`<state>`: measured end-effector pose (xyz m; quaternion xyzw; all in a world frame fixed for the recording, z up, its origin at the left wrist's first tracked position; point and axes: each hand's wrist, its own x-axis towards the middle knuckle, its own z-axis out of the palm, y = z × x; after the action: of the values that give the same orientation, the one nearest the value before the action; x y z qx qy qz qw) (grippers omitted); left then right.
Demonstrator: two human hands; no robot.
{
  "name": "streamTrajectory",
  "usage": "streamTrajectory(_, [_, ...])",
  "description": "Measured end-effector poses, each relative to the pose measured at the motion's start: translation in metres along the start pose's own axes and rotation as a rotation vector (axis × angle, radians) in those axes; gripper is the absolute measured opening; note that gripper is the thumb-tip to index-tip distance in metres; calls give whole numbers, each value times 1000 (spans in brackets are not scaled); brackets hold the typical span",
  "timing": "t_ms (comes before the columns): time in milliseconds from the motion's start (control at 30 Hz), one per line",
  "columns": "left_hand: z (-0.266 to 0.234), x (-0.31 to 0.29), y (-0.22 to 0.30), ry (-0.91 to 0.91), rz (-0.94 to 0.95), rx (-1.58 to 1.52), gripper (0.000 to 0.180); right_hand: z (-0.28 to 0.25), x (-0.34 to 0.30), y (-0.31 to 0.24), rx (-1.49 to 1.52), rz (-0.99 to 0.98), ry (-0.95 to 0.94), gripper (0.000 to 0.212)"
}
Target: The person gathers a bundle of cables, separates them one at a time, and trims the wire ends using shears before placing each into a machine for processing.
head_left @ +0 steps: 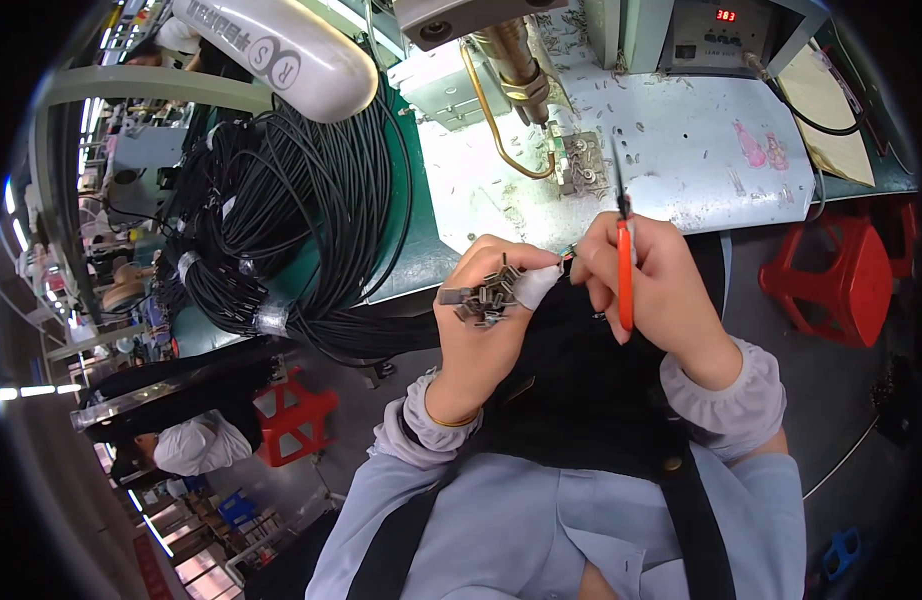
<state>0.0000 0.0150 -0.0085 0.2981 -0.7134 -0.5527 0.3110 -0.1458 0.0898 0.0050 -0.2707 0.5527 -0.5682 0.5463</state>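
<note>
Before the white tabletop's (671, 185) near edge, your left hand (473, 345) curls around metal connectors (494, 292), presumably keeping them handy, its fingertips seemingly pinching wire ends (567, 253). Your right hand (653, 285) is clamped on a red-handled tool (625, 275), apparently leaving fingertips free. Black cables (316, 190) crowd the tabletop's left edge; a press (511, 65) stands beyond.

I see passing room over the pale worktop's (686, 178) right side; black cable coils (306, 185) block left, machine head (511, 62) and bent tube (487, 108) block ahead, control box (719, 58) back right.
</note>
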Motion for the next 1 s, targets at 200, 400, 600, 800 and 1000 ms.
streamTrajectory(200, [6,5,1,-20,149,121,12,1,8,-5,26,164,-45,46])
streamTrajectory(400, [10,5,0,46,162,104,31,0,12,-7,96,215,-98,54])
streamTrajectory(600, [4,8,-7,-36,260,184,19,-4,14,-1,125,236,-139,53])
streamTrajectory(800, [-6,11,6,-98,-459,-503,10,-2,19,35,-193,-367,-53,20])
streamTrajectory(1000, [-13,13,9,-204,-712,-830,10,-18,13,19,-1154,-1091,137,21])
